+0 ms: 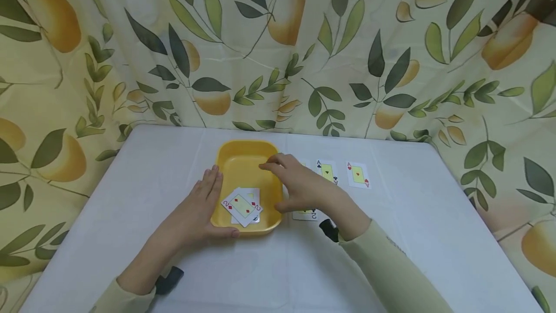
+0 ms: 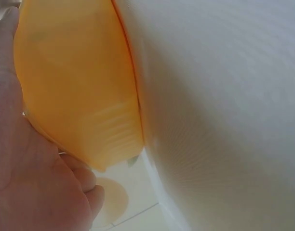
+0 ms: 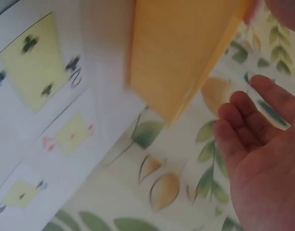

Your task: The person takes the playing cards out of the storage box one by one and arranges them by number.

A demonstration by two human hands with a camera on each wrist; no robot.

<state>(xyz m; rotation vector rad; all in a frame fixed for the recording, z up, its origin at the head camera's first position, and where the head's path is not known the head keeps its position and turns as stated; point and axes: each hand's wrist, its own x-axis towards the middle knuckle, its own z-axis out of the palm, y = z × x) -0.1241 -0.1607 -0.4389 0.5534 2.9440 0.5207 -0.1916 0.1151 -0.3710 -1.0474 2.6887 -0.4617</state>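
A yellow plastic tray [image 1: 248, 158] stands on the table with a two of diamonds [image 1: 242, 208] lying tilted over at least one other card. My left hand [image 1: 195, 211] rests against its left side, fingers straight along the wall and thumb by the near rim. The tray wall [image 2: 80, 86] fills much of the left wrist view. At the right rim hovers my right hand [image 1: 299, 182], fingers loosely bent and holding nothing; its palm [image 3: 268, 178] faces the right wrist camera. Partly hidden under this hand in the head view is a two of clubs [image 3: 32, 72].
Right of the tray lie a black ace [image 1: 327, 170] and an ace of hearts [image 1: 358, 175]. A red-marked card [image 3: 69, 134] lies beyond the two of clubs. A white cloth covers the table [image 1: 412, 206]; a fruit-and-leaf patterned curtain [image 1: 260, 62] hangs behind it.
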